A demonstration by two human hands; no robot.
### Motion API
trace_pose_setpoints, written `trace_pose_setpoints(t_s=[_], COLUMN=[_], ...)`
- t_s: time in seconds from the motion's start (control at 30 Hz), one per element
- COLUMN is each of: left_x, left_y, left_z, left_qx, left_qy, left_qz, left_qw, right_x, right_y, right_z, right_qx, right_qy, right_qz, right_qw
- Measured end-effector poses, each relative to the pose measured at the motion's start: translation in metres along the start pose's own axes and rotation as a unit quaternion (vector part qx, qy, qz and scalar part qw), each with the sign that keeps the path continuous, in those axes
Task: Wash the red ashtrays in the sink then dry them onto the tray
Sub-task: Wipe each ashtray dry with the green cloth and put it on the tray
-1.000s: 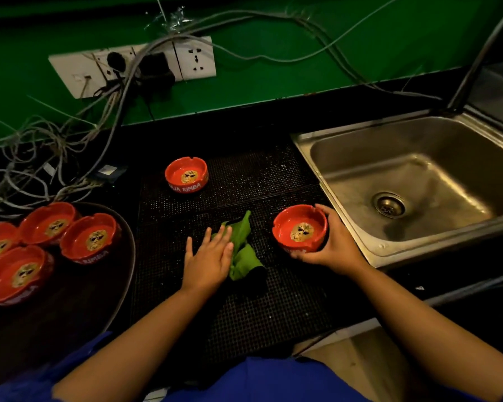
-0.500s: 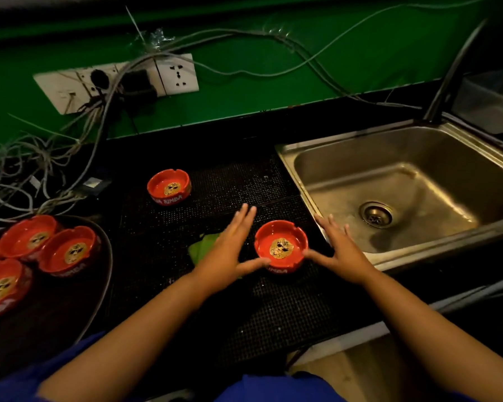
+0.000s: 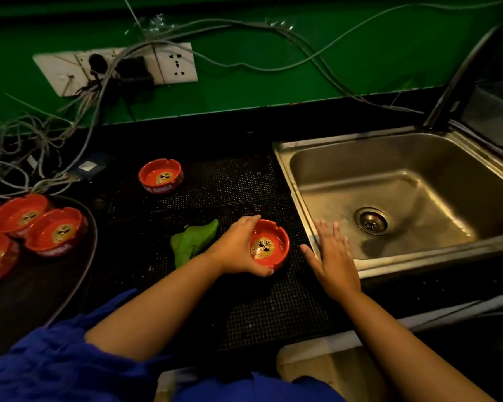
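Observation:
A red ashtray (image 3: 270,245) with a gold emblem sits on the black mat (image 3: 244,309), and my left hand (image 3: 238,248) grips it from its left side. My right hand (image 3: 333,256) hovers open just right of it, over the sink's front left rim, touching nothing. A second red ashtray (image 3: 161,176) stands alone farther back on the mat. Several more red ashtrays (image 3: 55,232) lie on the dark round tray (image 3: 90,256) at the left. The steel sink (image 3: 418,158) is at the right, with its drain (image 3: 370,221) bare.
A crumpled green cloth (image 3: 193,243) lies on the mat just left of my left hand. Tangled cables (image 3: 41,146) and a white wall socket strip (image 3: 174,63) sit at the back left. A tap stem (image 3: 459,79) rises behind the sink.
My right hand let go of the ashtray and drew right toward the sink rim. My left hand left the green cloth, moved right and took hold of the ashtray.

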State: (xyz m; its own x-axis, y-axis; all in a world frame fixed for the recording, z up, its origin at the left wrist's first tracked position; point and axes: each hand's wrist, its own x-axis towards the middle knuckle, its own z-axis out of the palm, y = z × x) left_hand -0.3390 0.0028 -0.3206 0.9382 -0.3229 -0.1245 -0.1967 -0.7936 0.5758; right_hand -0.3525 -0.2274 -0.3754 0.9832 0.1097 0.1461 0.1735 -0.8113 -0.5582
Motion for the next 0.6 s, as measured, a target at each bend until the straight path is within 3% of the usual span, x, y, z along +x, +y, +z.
trace_pose_setpoints(t_s=[0.23,0.43,0.6], left_x=[-0.061,-0.139,-0.213], left_y=[0.008,-0.046,-0.113], left_z=[-0.031,-0.079,-0.111], left_qx=[-0.097,-0.078,-0.062], left_qy=[0.129,0.263,0.339], left_qz=[-0.024,-0.116,-0.209], left_qw=[0.987,0.955,0.915], right_x=[0.012,0.041,0.044], right_y=[-0.03,-0.134,-0.252], right_z=[0.0,0.026,0.082], right_qx=[0.08,0.124,0.139], right_qy=[0.005,-0.048,-0.124], right_qz=[0.0,-0.113,-0.25], right_qw=[0.997,0.985,0.95])
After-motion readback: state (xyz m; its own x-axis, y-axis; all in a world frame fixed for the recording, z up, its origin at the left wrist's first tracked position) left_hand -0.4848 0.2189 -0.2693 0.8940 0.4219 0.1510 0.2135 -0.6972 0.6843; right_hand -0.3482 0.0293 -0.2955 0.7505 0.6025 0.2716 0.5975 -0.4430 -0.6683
